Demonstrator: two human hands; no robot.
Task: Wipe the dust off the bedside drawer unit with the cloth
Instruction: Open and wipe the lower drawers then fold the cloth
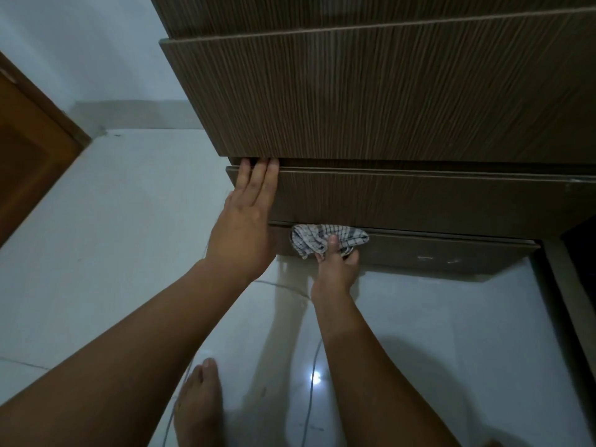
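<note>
The bedside drawer unit (403, 101) is dark striped wood with stacked drawer fronts, seen from above. My left hand (245, 217) lies flat on the middle drawer front, fingers together, tips hooked at its upper left edge. My right hand (335, 269) grips a bunched white cloth with a dark check pattern (322, 237) and presses it against the top edge of the lowest drawer front (451, 253), near its left end. Pale dust marks show on that front to the right of the cloth.
A glossy white tiled floor (129, 253) spreads below and left of the unit. A thin cable (311, 382) runs across the tiles. My bare foot (200, 404) stands at the bottom. A brown wooden door (29, 156) is at the left, a dark wooden frame (567, 301) at the right.
</note>
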